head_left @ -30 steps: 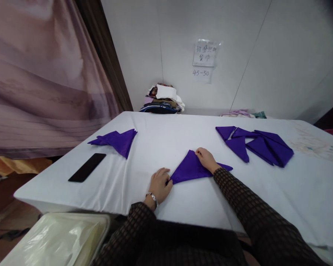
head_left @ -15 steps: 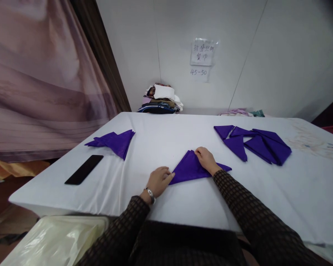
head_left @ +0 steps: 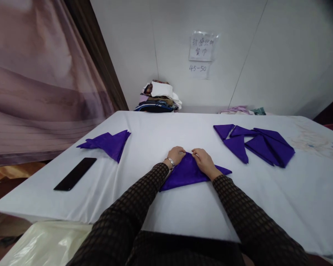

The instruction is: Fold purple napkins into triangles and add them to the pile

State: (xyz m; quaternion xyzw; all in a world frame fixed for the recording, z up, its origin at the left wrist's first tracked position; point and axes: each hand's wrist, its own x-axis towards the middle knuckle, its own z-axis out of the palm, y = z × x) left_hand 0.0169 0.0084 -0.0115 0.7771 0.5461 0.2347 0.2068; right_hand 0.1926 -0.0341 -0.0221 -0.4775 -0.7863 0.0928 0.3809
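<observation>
In the head view a purple cloth napkin [head_left: 187, 171], folded to a triangle, lies on the white-covered table in front of me. Its top point is turned away from me. My left hand [head_left: 176, 155], with a silver watch or bracelet at the wrist, has its fingers closed at the left of that point. On the other side, my right hand [head_left: 204, 161] pinches the napkin's edge just right of the point. A small gap separates the two hands. The forearms cover parts of the napkin's left and right sides.
More folded purple napkins [head_left: 274, 146] lie at the right, and another purple napkin [head_left: 109, 143] at the left. A black phone-like slab [head_left: 75, 173] rests near the left edge. Stacked clothes [head_left: 158, 98] stand behind the table [head_left: 144, 129], by the wall.
My left hand has moved from the napkin's lower left corner up to its top point. My right hand stays near the point. The view has shifted slightly.
</observation>
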